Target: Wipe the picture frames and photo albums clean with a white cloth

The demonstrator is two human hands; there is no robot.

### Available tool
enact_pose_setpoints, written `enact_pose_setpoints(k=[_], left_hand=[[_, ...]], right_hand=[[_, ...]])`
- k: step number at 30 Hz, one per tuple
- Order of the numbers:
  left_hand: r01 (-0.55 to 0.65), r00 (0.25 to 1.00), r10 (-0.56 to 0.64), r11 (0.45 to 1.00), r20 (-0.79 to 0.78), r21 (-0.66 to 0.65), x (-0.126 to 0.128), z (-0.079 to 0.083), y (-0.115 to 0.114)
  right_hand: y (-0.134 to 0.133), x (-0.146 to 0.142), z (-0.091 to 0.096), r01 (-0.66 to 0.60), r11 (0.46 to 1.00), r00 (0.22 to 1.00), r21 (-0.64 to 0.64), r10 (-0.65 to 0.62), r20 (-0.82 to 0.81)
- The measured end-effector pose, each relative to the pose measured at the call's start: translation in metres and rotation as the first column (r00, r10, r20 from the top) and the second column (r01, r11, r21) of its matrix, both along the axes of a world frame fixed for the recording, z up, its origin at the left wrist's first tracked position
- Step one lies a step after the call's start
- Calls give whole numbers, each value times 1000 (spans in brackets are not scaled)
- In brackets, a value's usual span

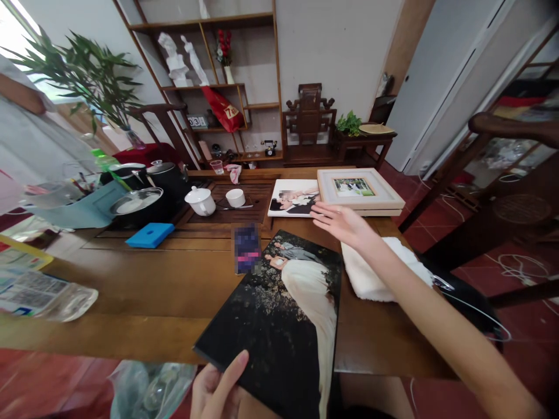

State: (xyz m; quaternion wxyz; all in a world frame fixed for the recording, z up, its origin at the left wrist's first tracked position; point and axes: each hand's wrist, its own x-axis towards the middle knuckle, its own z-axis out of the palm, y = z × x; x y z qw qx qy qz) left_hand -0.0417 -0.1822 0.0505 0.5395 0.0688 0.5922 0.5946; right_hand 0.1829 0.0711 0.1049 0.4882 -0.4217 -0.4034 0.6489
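Note:
My left hand (220, 387) grips the lower left edge of a dark wedding photo panel (279, 326), thumb on its face. The panel is tilted over the table's near edge and shows a couple, one in a long white dress. Above its far right corner, my right hand (338, 221) reaches forward with fingers stretched out, holding nothing. Its fingertips are over or at the edge of a smaller white-edged wedding photo (290, 198); contact I cannot tell. Beside that lies a pale picture frame (360, 189) with a small photo inside. A folded white towel (379, 273) lies under my right forearm.
On the wooden table (152, 297) are a blue sponge-like block (149, 235), a lidded white teacup (200, 201), a white bowl (235, 198) and a dark pan (137, 206). A clear bottle (56, 297) lies at left. A plastic bag (151, 387) sits below the near edge.

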Motion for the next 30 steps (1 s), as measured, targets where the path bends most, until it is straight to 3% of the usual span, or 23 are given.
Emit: enact_pose_setpoints(k=[2,3,4,6,8,12,14,17,19,21,23,25,27,30], left_hand=[[19,999,-18,999,-29,26,1,-1,3],[28,999,-26,999,-42,32,1,-2,4],[39,998,-37,999,-52,37,0,-3,6],[74,995,-71,996,-63,44,-3,-4,10],[132,990,-129,990,-62,47,-7,-6,15],[251,967,-248,966,-66,56,-14,-9,24],[284,957,-278,957,-89,65,-14,-9,31],[341,935,-332,938,-120,64,-15,-6,43],[382,919,-372,922,-134,61,-16,-3,52],[445,890,-433,893,-143,66,-16,1,64],[538,839,-523,839,-147,82,-14,5,78],[632,772,-616,771,-157,82,-10,8,95],[713,695,-697,700,-174,44,-4,8,116],[748,644,-727,664,-239,-2,4,2,147]], right_hand=[[-40,43,10,-99,987,991,129,87,97],[-59,66,11,-259,925,910,280,136,392],[-78,89,7,-432,846,736,313,130,664],[-107,125,-13,-602,755,398,261,0,917],[-124,146,-42,-668,708,191,228,-133,973],[-119,150,-95,-633,679,34,373,-457,889],[-107,149,-106,-605,654,9,455,-565,825],[-93,156,-98,-489,566,51,664,-741,670],[-89,163,-82,-318,447,89,836,-864,496],[-87,165,-65,-205,323,125,924,-928,352],[-85,158,-53,-265,271,197,925,-924,327],[-80,145,-47,-426,263,264,866,-879,397],[-75,130,-48,-561,272,275,782,-830,486],[-69,114,-57,-647,301,259,700,-777,573]])
